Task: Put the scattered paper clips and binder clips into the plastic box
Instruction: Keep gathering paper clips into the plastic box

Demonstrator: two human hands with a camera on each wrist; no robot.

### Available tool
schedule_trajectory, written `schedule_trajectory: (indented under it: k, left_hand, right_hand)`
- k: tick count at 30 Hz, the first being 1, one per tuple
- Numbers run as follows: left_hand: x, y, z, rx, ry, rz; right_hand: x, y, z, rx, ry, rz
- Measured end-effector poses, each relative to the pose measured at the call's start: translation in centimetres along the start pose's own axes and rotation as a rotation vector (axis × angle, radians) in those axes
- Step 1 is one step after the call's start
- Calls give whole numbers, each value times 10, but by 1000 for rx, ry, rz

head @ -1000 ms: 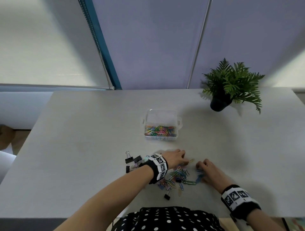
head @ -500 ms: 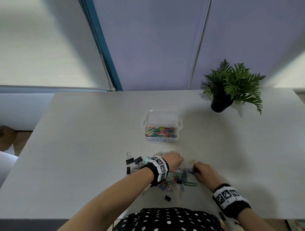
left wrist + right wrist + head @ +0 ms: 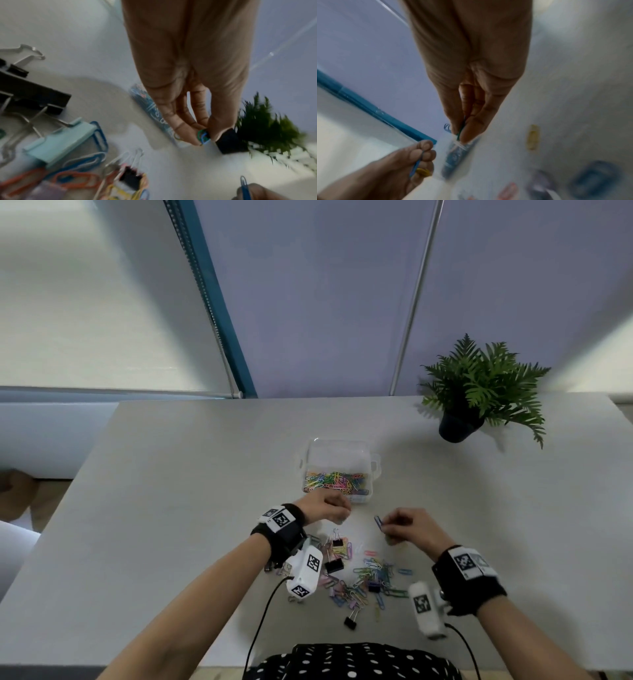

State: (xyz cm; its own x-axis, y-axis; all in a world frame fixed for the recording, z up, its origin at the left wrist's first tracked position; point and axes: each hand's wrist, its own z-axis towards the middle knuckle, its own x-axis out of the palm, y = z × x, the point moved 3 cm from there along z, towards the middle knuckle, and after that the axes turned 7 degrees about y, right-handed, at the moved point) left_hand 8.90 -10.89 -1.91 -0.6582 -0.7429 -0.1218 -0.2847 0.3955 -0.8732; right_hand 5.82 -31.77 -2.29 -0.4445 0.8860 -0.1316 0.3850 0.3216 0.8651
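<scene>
A clear plastic box (image 3: 342, 451) with coloured paper clips in its near half stands mid-table. My left hand (image 3: 330, 508) hovers at the box's near edge, pinching several paper clips (image 3: 203, 136) between thumb and fingers. My right hand (image 3: 404, 529), a little to the right and short of the box, pinches a blue paper clip (image 3: 378, 522) along with a green one (image 3: 460, 128). A scattered heap of paper clips (image 3: 373, 577) and black binder clips (image 3: 334, 565) lies near the front edge, between my forearms. A light-blue binder clip (image 3: 56, 143) shows in the left wrist view.
A potted fern (image 3: 479, 392) stands at the back right of the white table (image 3: 171, 508). One black binder clip (image 3: 350, 621) lies alone near the front edge. A yellow paper clip (image 3: 533, 136) lies apart on the table.
Both hands have lifted off the heap with clips pinched and moved toward the box; the left hand now reaches its near edge.
</scene>
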Motion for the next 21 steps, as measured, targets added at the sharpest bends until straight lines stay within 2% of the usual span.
schedule_trajectory:
  k: [3,7,9,12,15,18,21]
  left_hand:
    - [-16,-10,-1,39,-84,-83]
    - [-42,-24,9,51,-198,-50]
    - [-54,-24,17,18,-269,2]
    - [-68,-11,30,-68,-361,-14]
    - [-68,-6,31,-141,-350,-111]
    - [-66,-11,20,-145,-350,-69]
    - [-61,-17,9,-69,-385,132]
  right_hand:
    - [6,26,23,-64,-29,80]
    - [9,54,58,-97,-91,106]
    - [9,59,73,-94,-100,22]
    - [9,62,86,-66,-136,-237]
    - [12,65,88,-70,-135,-428]
    - [9,67,78,-107,-137,-492]
    - [0,59,61,-151,-141,-484]
